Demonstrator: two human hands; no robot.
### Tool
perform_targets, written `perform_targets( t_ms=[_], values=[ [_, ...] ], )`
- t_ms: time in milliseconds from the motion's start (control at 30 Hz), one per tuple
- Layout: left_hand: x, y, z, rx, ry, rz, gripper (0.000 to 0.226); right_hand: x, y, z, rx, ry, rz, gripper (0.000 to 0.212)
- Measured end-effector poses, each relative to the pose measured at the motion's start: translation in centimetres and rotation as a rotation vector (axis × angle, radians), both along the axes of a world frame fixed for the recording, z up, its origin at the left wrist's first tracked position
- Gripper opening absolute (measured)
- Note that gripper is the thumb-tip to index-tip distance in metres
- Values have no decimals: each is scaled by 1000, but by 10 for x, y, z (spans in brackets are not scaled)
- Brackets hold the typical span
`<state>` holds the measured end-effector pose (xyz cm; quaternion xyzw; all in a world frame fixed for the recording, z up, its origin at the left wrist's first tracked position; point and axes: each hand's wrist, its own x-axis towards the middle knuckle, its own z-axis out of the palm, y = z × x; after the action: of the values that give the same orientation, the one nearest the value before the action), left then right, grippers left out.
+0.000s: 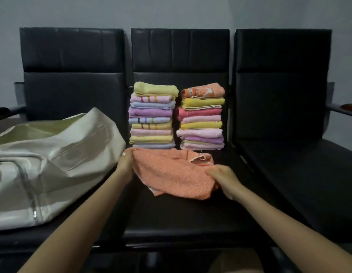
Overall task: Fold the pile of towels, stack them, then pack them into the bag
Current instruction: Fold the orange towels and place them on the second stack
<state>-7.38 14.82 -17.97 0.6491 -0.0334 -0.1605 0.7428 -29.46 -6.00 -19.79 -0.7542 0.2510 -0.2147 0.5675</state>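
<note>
"Which step are you on?"

"Folding, I'd say the last one. My left hand [125, 161] pinches the far left corner of the orange towel [177, 172]; my right hand [220, 177] has its fingers curled round the near right edge. The towel lies rumpled on the middle seat [191, 217], just in front of the two stacks."

"And those stacks?"

"The left stack [152, 117] and the right stack [202, 117] stand side by side against the seat back, close together, both leaning a little. The cream bag [53, 160] slumps to the left of the towel, on the next seat, its mouth turned away, so I cannot tell how wide it gapes."

"What next?"

"Pull the cloth flat, bring edge to edge, then top a stack. Open room lies near me on the seat; beyond the towel the stacks crowd in, so I should fold toward myself and not nudge them."
</note>
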Motion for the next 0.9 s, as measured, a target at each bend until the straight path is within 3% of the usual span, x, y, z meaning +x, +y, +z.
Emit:
perform_targets(
  t_ms=[100,167,233,367,500,567,667,800,900],
  values=[
    [-20,-9,-16,-58,97,-70,28,-17,9,-11,-255,216,319,36],
    [-24,-14,-29,34,102,-112,51,-17,11,-8,-367,279,344,47],
    [-35,-13,-26,174,53,-104,74,-10,15,-1,-375,237,230,56],
    [-62,-10,-19,481,-151,-207,36,16,22,10,-384,218,22,49],
    [-74,-1,-30,555,-338,-311,27,36,41,19,-338,471,224,28],
    [-76,7,-30,418,-265,-311,18,37,49,30,-253,453,254,33],
    [-66,18,-26,166,-160,-248,33,23,53,50,-125,318,142,14],
    [-54,15,4,-59,-181,-247,37,4,43,69,510,-109,203,16],
    [-61,3,27,-50,-240,-272,37,-7,34,74,821,-201,278,28]
  ],
)
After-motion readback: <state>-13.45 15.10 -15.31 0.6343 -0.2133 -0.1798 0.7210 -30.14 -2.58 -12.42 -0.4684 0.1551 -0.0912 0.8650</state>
